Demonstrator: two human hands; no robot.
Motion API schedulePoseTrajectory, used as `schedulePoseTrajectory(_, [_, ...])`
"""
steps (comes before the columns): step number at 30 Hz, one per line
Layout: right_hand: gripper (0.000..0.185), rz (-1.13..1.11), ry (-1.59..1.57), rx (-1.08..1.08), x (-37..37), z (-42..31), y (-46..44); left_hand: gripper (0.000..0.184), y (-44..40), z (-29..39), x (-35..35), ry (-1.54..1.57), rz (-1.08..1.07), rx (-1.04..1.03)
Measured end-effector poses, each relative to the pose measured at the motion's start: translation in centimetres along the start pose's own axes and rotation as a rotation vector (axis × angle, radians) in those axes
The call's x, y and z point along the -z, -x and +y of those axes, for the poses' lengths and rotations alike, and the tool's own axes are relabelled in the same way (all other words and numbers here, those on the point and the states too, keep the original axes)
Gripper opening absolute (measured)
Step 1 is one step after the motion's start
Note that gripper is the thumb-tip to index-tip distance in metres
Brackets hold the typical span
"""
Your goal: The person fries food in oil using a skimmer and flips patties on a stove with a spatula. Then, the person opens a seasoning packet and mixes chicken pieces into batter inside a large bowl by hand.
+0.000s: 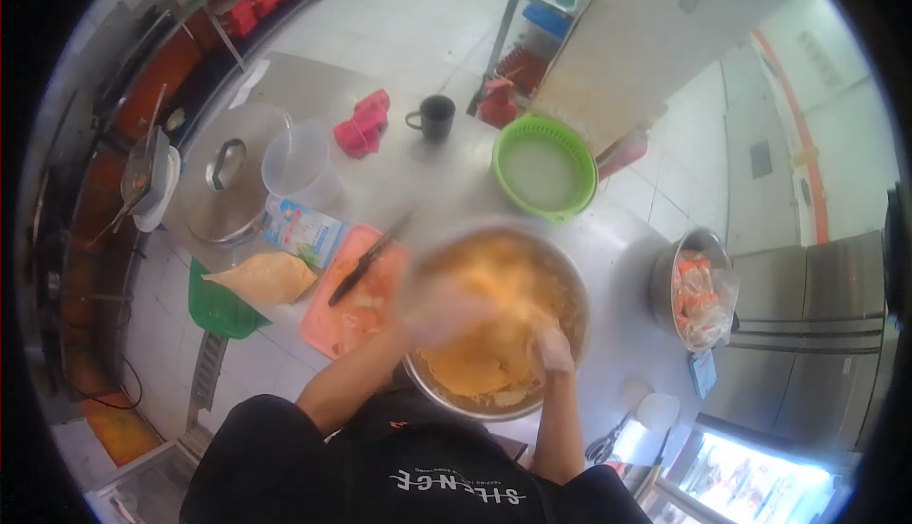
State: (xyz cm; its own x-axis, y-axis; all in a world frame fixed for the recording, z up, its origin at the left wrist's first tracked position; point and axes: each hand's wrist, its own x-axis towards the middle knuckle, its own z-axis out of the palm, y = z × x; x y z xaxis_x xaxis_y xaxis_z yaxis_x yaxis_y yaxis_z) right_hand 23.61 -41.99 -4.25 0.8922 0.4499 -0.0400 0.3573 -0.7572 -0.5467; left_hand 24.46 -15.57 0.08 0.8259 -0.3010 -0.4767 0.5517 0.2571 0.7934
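Note:
A large round metal bowl (573, 372) stands at the table's near edge, holding a wet orange-yellow mixture (475, 367) with a lumpy surface. Over its left part is my left hand (446, 315), heavily smeared by motion. Toward the bowl's right side, my right hand (549, 345) reaches down at the mixture, its fingers blurred. A yellow-orange blur lies between both hands; what it is cannot be made out. Left of the bowl, a black-handled knife (356, 275) lies across a pink cutting board (321, 320) with pale pink scraps on it.
Beyond the bowl are a green basket (506, 123), a dark mug (435, 120) and a pink cloth-like item (363, 125). Leftward sit a clear tub (300, 165), a pot lid (204, 201), a blue-white packet (302, 229) and an orange-filled bag (261, 279). Rightward are a metal pot (663, 282) and scissors (603, 446).

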Motion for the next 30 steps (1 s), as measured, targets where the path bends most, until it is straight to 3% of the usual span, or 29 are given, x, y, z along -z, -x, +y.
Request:
schedulePoseTrajectory(1, [0.028,-0.007,-0.275,-0.169,1.4,-1.9,1.3,0.030,-1.1,-4.4,2.1,-0.273,0.058,-0.234])
schedulePoseTrajectory(2, [0.031,-0.005,-0.550,-0.336,1.9,-2.7,2.4,0.034,-0.5,-4.2,1.1,-0.162,0.127,-0.073])
schedulePoseTrajectory(4, [0.037,0.041,-0.595,-0.414,-0.1,-1.9,5.1,0.043,0.8,-3.5,-0.9,0.108,0.319,0.221])
schedulePoseTrajectory(6, [0.055,0.069,-0.601,-0.735,-2.5,-2.1,4.6,0.049,-0.5,-7.3,-0.4,0.165,0.413,0.502])
schedulePoseTrajectory(7, [0.070,0.151,-0.645,-0.864,-5.0,-1.4,4.8,0.049,-1.9,-10.3,0.3,0.147,0.393,0.513])
schedulePoseTrajectory(8, [0.070,0.155,-0.672,-0.919,-7.4,-0.9,4.8,0.050,-3.4,-13.9,1.3,0.320,0.261,0.464])
schedulePoseTrajectory(11, [0.063,-0.034,-0.908,-0.967,-7.0,-3.9,2.6,0.049,-4.0,-16.1,1.9,0.508,0.106,0.466])
schedulePoseTrajectory(13, [0.053,-0.130,-0.311,-0.287,-18.0,5.1,5.2,0.046,-4.0,-16.1,0.5,0.504,0.064,0.484])
schedulePoseTrajectory(16, [0.069,-0.059,-0.625,-0.289,-14.0,5.0,5.6,0.047,-1.5,-11.6,-1.2,0.239,0.152,0.244])
schedulePoseTrajectory(17, [0.064,-0.064,-0.991,-0.459,-10.7,3.2,5.9,0.047,-1.0,-10.1,-1.6,0.232,0.143,0.257])
schedulePoseTrajectory(19, [0.058,0.014,-1.423,-0.613,0.7,-5.6,5.0,0.046,-0.3,-8.1,-1.0,0.185,0.188,0.227])
schedulePoseTrajectory(21, [0.056,0.165,-1.290,-0.604,0.6,-2.7,5.1,0.045,-0.4,-6.2,0.1,0.134,0.263,0.156])
schedulePoseTrajectory(23, [0.047,-0.233,0.281,-0.440,-7.0,8.3,4.9,0.045,-1.0,-5.0,1.1,0.062,0.343,0.104])
schedulePoseTrajectory(25, [0.058,-0.246,0.160,-0.393,2.9,-4.2,-2.0,0.044,-2.7,-4.2,0.7,-0.009,0.385,0.076])
schedulePoseTrajectory(27, [0.047,-0.203,-0.033,-0.627,-2.5,0.1,-5.8,0.043,-5.6,-4.9,-0.5,-0.032,0.380,0.052])
schedulePoseTrajectory(30, [0.045,-0.166,-0.073,-0.653,-6.1,2.0,-9.5,0.042,-10.9,-7.1,-1.5,0.097,0.283,0.031])
